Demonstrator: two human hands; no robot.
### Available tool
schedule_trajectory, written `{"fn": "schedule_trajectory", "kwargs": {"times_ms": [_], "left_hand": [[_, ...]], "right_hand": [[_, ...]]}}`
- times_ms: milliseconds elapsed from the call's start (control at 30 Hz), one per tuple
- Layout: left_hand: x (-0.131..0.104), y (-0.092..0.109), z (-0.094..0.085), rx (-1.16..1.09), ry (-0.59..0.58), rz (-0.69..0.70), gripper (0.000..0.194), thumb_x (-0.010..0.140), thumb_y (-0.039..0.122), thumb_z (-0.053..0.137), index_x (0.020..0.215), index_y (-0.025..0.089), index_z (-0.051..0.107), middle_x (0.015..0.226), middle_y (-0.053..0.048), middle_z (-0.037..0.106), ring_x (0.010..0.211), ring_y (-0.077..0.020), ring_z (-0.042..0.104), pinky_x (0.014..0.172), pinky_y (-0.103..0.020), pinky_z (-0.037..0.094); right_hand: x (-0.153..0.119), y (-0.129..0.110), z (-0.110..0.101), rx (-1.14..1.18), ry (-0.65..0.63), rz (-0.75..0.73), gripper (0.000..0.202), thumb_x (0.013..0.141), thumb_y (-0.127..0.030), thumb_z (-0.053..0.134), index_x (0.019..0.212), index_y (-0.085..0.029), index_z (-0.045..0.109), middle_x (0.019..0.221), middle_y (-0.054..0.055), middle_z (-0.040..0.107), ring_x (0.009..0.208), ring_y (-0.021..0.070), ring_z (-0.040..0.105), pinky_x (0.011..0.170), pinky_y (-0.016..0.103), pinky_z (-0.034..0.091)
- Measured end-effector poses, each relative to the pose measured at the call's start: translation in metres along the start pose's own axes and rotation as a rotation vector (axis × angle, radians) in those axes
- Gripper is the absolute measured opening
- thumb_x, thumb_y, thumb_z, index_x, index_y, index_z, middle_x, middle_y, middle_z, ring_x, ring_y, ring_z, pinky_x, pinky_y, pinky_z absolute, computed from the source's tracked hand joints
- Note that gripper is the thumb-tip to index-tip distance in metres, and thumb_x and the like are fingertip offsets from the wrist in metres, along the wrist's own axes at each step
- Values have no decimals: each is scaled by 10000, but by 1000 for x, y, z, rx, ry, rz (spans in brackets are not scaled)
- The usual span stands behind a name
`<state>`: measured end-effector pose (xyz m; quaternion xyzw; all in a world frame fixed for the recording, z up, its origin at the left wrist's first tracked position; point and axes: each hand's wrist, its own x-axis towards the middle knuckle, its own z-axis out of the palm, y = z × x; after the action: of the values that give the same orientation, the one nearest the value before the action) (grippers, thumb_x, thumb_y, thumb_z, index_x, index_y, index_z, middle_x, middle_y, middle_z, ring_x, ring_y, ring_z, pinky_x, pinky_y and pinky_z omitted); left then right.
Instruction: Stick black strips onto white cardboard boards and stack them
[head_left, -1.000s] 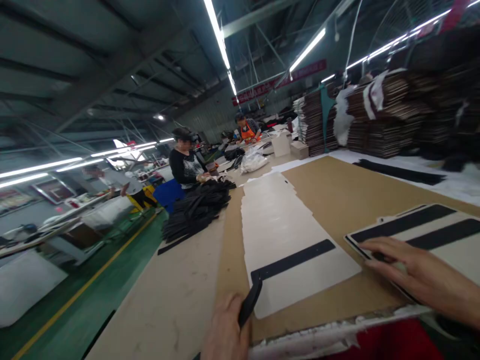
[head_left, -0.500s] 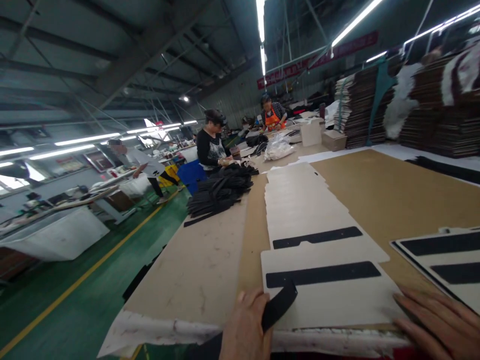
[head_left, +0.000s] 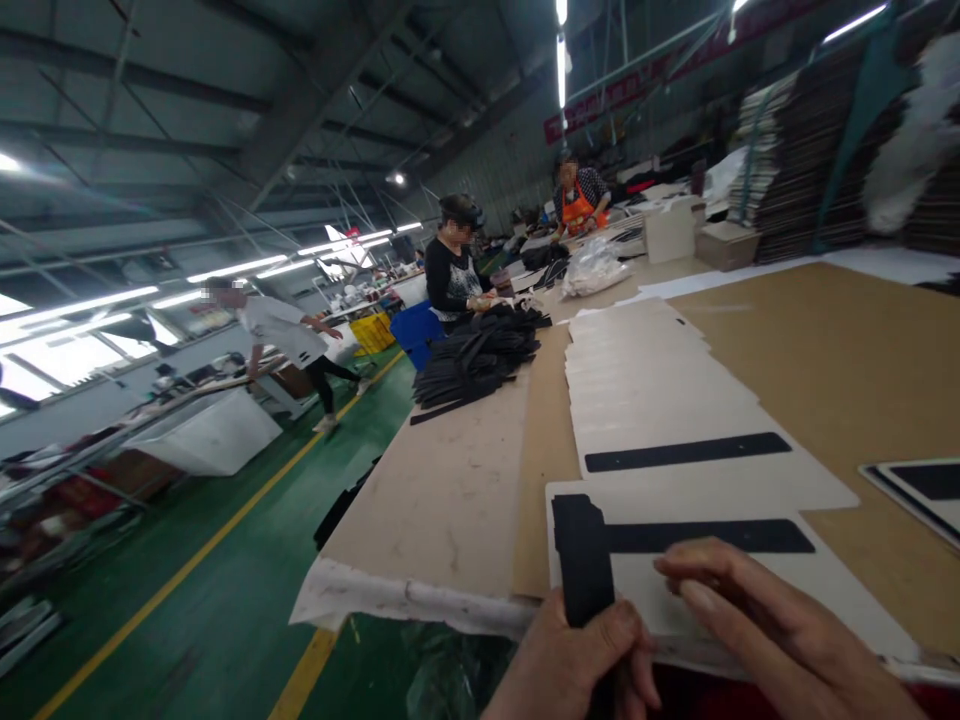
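Observation:
My left hand (head_left: 581, 655) is closed around a black strip (head_left: 585, 555), possibly several stacked together. The strip stands up over the left end of another black strip (head_left: 712, 536), which lies flat across a cream board (head_left: 660, 590) at the table's near edge. To the right, my right hand (head_left: 787, 630) hovers over the same board with fingers partly bent and apart, nothing in them. Behind it, overlapping cream boards (head_left: 637, 370) run away from me, the nearest bearing a black strip (head_left: 686, 452).
A heap of black strips (head_left: 480, 355) lies at the table's left edge. One co-worker (head_left: 450, 265) stands beyond it, another in an orange apron (head_left: 581, 210) farther back. A third person (head_left: 281, 330) is across the green aisle. Black-and-cream pieces (head_left: 922, 490) lie at the right.
My left hand has raised the black strip upright over the board. My right hand has come left from the board's right edge. The whole view has shifted, with the scene moving rightward.

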<state>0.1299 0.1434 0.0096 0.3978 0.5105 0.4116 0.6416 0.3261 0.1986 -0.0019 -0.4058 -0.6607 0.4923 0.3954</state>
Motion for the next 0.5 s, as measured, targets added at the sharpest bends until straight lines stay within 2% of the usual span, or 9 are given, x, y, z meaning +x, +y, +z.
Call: {"fn": "schedule_trajectory", "kwargs": {"times_ms": [67,100,167,200,233,300,367,433,500], "left_hand": [[3,-1,4,55,-31,6,611,794,716,662,746,107,635,511,1,542,391,-65,462,393,-166,348],[3,-1,5,78,-43,11,595,818,687,664,823,93,668,533,1,554,405,-61,474,404,-159,359],[2,-1,6,98,-54,17,603,849,637,673,1131,105,667,603,7,592,433,-59,497,423,-151,381],[2,-1,6,100,-51,18,651,851,624,681,1274,135,608,639,11,608,446,-60,508,428,-149,388],[2,-2,7,110,-44,16,685,853,624,679,1338,152,570,656,12,613,458,-62,516,432,-149,390],[2,-4,7,140,-12,9,655,847,656,663,1223,120,650,623,10,587,453,-61,505,421,-149,366],[4,-6,8,169,16,0,608,834,679,655,951,86,717,577,5,556,439,-56,483,415,-158,345],[6,-7,9,191,17,-5,598,823,682,660,752,89,687,550,-2,544,426,-56,473,409,-167,328],[8,-6,11,201,17,-17,594,810,686,667,714,99,665,562,-11,561,428,-65,487,409,-176,328]], "right_hand": [[8,-17,13,153,-144,98,487,908,-566,576,1282,-262,637,1060,63,729,801,209,708,746,301,612],[11,-22,18,223,-207,145,559,918,-582,551,1381,-268,561,1110,74,718,742,203,706,704,322,622],[12,-24,24,306,-283,209,645,929,-608,518,1482,-286,438,1196,91,688,669,195,697,634,346,626],[12,-23,26,314,-298,218,658,928,-614,521,1492,-292,417,1218,95,677,663,196,697,620,349,625],[11,-22,28,314,-303,214,657,925,-615,528,1488,-295,417,1217,94,676,667,198,698,620,350,626],[9,-19,29,326,-291,200,651,919,-618,536,1475,-295,434,1139,87,701,653,202,695,613,349,626],[8,-15,29,356,-281,213,675,903,-635,545,1479,-299,443,1067,84,726,592,198,682,558,338,618],[9,-11,29,359,-250,238,689,890,-650,553,1480,-309,456,1133,94,726,557,190,679,500,324,609],[11,-6,27,275,-168,204,638,896,-632,559,1443,-306,514,1277,102,684,634,201,720,524,317,628]]}}
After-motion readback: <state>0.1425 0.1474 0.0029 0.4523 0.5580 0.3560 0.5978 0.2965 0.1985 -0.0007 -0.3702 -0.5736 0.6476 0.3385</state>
